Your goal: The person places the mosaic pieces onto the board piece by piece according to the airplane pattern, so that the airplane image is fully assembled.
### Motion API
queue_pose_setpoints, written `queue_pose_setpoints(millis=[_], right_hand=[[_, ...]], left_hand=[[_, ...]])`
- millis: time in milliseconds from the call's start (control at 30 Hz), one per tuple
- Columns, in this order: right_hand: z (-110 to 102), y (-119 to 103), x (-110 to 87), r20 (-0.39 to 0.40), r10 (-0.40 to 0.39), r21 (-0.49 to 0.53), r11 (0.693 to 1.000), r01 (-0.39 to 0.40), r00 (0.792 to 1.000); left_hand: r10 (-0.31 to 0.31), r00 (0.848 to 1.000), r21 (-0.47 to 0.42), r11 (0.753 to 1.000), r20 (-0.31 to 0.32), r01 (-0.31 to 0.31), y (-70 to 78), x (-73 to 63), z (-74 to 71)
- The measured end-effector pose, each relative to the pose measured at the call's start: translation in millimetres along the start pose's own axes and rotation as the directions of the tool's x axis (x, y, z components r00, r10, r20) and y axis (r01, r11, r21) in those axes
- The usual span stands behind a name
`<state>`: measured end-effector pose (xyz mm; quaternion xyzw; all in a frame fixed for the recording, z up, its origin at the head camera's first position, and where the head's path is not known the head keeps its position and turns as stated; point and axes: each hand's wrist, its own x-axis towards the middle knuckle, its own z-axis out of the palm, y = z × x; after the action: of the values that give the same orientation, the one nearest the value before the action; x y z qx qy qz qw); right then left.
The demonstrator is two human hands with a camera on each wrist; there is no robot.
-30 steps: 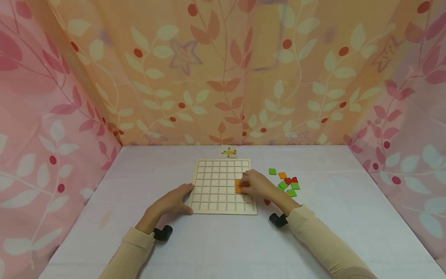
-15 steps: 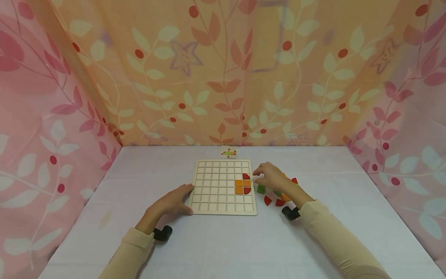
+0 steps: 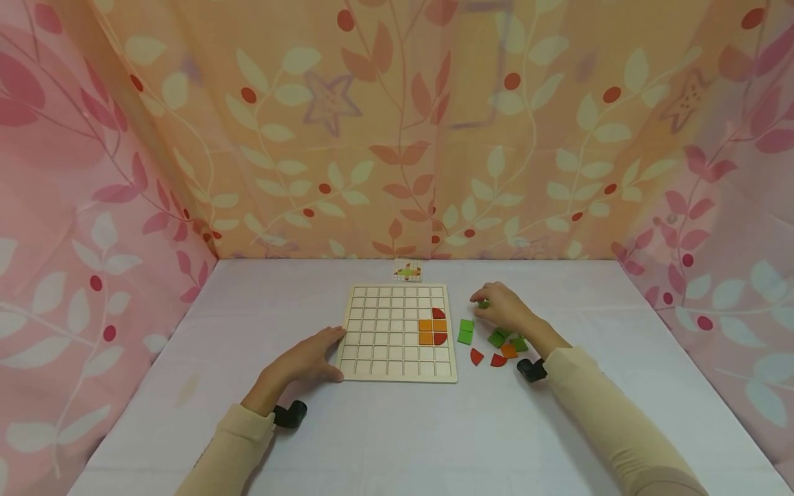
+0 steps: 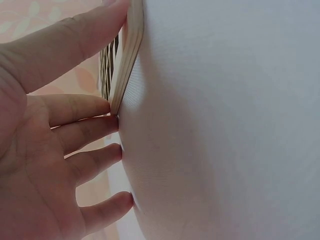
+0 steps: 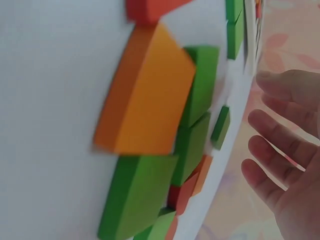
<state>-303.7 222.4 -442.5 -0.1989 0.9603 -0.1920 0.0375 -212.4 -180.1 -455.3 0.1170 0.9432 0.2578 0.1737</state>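
My left hand (image 3: 310,355) rests at the left edge of a pale wooden grid board (image 3: 378,348), thumb at its near corner and fingers stretched along the side. In the left wrist view, the fingertips touch the board's edge and the cloth. On the board's right side lie orange square tiles (image 3: 425,332) with a red quarter-round tile (image 3: 438,313) above and another below. My right hand (image 3: 502,306) hovers right of the board, its fingertips over a green square tile (image 3: 484,303). The right wrist view has its fingers spread loosely, holding nothing.
Two green tiles (image 3: 466,331) lie just right of the board. Near my right wrist are a cluster of green tiles (image 3: 496,339), an orange tile (image 3: 509,351) and red quarter-rounds (image 3: 476,356). A small pattern card (image 3: 407,271) lies behind the board.
My right hand has left the tiles on the board and moved right to the lone green tile, uncovering the red and orange pieces. My left hand stays put.
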Motion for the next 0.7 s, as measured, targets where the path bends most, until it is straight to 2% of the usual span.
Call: queue_pose_setpoints(millis=[367, 467, 700], right_hand=[[-1, 18, 5.5, 0.016, 0.023, -0.078, 0.997, -0.021, 1.0], [-2, 22, 7.5, 0.026, 0.009, -0.096, 0.995, -0.006, 1.0], [-4, 24, 8.7, 0.05, 0.017, -0.08, 0.997, -0.013, 0.999]], left_hand=[[-0.006, 1.0, 0.013, 1.0, 0.007, 0.006, 1.2, -0.2, -1.0], [-0.007, 1.0, 0.013, 1.0, 0.006, 0.007, 0.4, 0.6, -1.0], [0.001, 1.0, 0.011, 1.0, 0.008, -0.001, -0.5, 1.2, -1.3]])
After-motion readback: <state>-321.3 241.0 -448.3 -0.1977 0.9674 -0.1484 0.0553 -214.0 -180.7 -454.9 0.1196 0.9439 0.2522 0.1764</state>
